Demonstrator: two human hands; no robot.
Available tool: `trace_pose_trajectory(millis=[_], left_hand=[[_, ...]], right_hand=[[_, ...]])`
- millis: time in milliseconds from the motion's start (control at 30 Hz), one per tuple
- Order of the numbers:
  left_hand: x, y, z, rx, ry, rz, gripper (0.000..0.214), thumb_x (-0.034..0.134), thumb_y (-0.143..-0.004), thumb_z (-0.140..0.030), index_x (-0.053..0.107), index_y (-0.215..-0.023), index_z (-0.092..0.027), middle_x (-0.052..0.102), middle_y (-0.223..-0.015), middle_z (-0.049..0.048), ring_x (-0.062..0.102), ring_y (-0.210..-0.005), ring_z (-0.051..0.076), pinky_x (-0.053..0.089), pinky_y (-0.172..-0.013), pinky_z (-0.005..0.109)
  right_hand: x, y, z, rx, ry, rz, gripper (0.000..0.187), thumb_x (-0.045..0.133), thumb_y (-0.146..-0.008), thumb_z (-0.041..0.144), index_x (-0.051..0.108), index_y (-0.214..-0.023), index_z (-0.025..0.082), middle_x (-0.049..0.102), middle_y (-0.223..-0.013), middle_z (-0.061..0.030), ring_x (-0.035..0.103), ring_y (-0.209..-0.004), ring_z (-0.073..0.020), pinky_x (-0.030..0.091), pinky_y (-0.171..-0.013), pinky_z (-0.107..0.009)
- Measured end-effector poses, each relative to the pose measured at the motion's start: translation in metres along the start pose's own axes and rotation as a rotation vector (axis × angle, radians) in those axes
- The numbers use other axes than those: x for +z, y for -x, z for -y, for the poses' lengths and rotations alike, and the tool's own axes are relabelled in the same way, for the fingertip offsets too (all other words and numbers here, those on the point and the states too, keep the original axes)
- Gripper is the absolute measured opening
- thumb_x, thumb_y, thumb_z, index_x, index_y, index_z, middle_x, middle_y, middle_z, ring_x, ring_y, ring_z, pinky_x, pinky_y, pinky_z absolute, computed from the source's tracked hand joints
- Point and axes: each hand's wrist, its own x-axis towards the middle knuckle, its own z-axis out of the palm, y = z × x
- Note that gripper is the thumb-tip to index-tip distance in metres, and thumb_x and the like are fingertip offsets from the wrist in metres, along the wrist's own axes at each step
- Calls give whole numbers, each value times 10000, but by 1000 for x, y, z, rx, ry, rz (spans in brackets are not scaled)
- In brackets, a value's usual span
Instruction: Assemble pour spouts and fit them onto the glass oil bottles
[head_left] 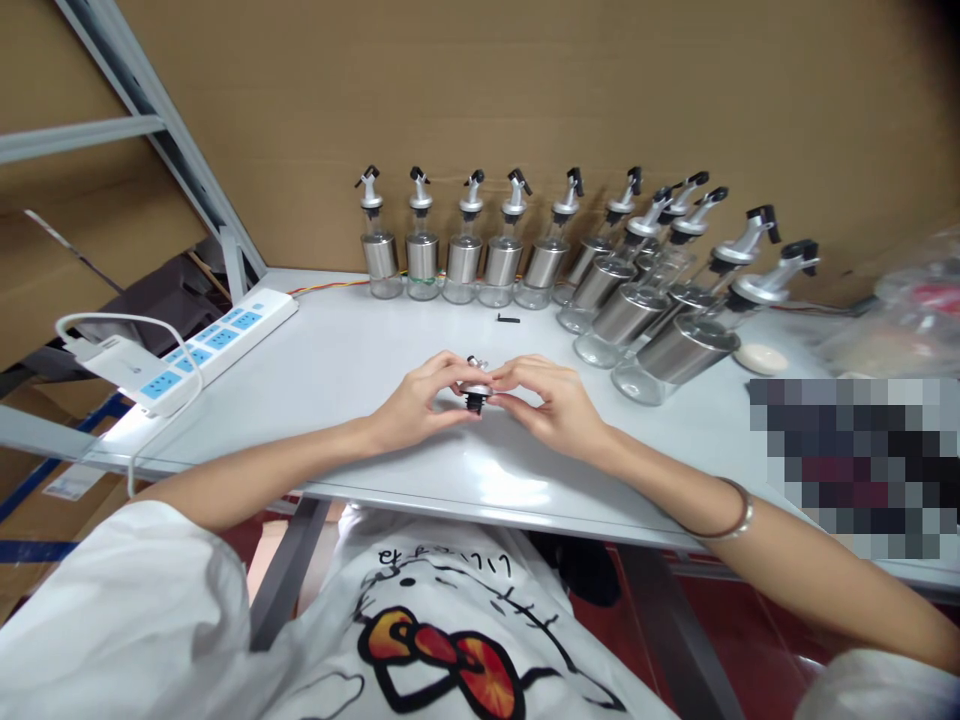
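A pale table (330, 370) is stretching across the middle of the frame. Steel-sleeved bottles (504, 262) are standing from upper centre to right. A power strip (223, 338) is lying at left. At centre, the left hand (411, 405) and right hand (556, 402) are both gripping a pourer (474, 402). A black piece (508, 319) is lying just above.

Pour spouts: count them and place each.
12: one spout between left hand and right hand, six on back-row bottles, five on right-side bottles; more may be hidden.
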Motion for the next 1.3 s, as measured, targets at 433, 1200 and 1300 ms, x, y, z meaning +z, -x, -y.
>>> trace_pose_trajectory(millis=[433,1200,1300], left_hand=[[-1,-1,2,-88,-78,85,307,613,-828,-134,588,-1118,-232,485,-1005,34,549,-965,157,486,-949,381],[1,1,1,16,-78,146,198,585,-876,-212,591,-1072,-181,573,-1056,80,578,-997,167,481,-903,350],[3,2,2,-40,-44,58,287,648,-827,-221,531,-1088,-201,601,-1060,57,596,-938,158,489,-831,330]], right_hand=[[-27,-16,-70,245,356,163,587,429,-906,512,422,-1336,112,489,-1364,-217,434,-1296,-350,359,-1053,-522],[-32,-17,-58,271,566,315,231,528,-838,115,694,-995,152,705,-966,-89,647,-899,-229,470,-822,-298],[-30,-17,-58,349,595,296,200,532,-835,108,709,-924,138,697,-936,-97,643,-860,-217,456,-791,-278]])
